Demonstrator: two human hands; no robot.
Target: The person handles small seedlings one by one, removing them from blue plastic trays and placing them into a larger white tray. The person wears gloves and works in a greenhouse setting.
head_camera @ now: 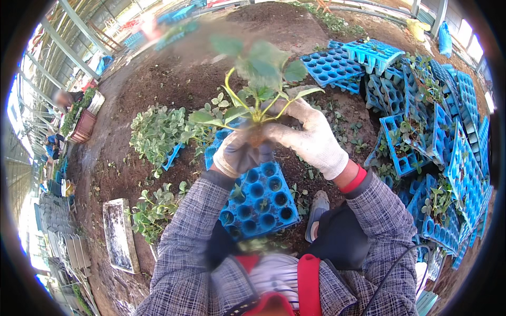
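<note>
Both of my hands wear light work gloves and meet at the root end of a leafy seedling (259, 112), which looks like a strawberry plant. My left hand (239, 152) closes around its brown root ball from the left. From the right, the thumb and fingers of my right hand (310, 136) pinch the base of the stems. The plant's upper leaves are blurred close to the camera. Below the hands a blue plastic cell tray (257, 189) lies on the soil between my legs, with small bits of green in some cells; my hands and sleeve cover part of it.
Blue cell trays (466, 173) lie in a jumbled heap at the right, more (330, 65) beyond it. Leafy seedlings (156, 130) stand to the left, above a shallow whitish trough (120, 237). People sit at the far left, one (69, 98) near a reddish crate (83, 126).
</note>
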